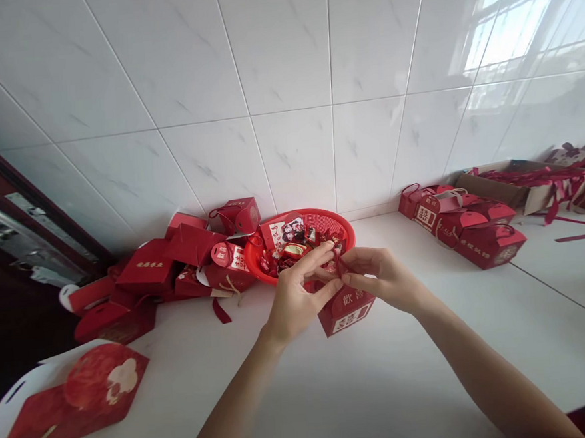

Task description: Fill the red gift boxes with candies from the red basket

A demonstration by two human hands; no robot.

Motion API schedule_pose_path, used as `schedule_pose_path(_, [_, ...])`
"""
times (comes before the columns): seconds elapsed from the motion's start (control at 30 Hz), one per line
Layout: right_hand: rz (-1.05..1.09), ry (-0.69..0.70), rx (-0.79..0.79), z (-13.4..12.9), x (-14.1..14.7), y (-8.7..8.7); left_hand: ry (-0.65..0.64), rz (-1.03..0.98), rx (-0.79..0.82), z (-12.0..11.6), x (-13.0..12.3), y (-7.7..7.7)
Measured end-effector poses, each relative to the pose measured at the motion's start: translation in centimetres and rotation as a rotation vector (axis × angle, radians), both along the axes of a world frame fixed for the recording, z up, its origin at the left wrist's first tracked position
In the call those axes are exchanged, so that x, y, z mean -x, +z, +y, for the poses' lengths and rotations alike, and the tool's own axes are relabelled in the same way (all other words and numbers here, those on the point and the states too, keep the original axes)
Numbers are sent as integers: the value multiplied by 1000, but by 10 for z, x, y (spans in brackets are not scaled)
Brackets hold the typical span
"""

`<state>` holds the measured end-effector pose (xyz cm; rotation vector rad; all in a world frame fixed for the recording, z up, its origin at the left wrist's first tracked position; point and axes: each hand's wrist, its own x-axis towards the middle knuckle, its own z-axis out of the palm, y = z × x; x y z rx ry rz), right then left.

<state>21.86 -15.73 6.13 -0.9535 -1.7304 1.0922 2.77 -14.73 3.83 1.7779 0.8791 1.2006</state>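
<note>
A small red box (347,310) with light lettering and a white label stands on the white table, just in front of a red plastic basket (348,225) of wrapped sweets (294,249). My left hand (302,288) is at the box's top left, its thumb and fingers bent around the top edge. From the right, my right hand (381,276) meets it, thumb and fingertips pinched together over the top. Both sets of fingertips nearly touch; what they pinch is too small and partly hidden to make out.
Red boxes (148,266) are piled left of the basket, and an open red box (84,393) lies at the front left. Closed boxes (478,229) stand in rows at the right, beside a cardboard box (501,188) of dark red ribbons. A tiled wall runs behind.
</note>
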Motion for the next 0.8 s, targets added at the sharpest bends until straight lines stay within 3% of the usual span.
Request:
schedule_pose_path(0.37, [277, -11, 197, 0, 13, -13, 16, 106, -144, -8, 6, 12])
schedule_pose_path(0.57, [284, 70, 220, -3, 14, -12, 186, 121, -267, -3, 14, 20])
schedule_pose_path(0.67, [244, 160, 217, -4, 15, -11, 120, 162, -294, 2, 18, 23])
schedule_pose_path(0.8, [215, 199, 207, -3, 15, -12, -79, 209, -177, 7, 23, 25])
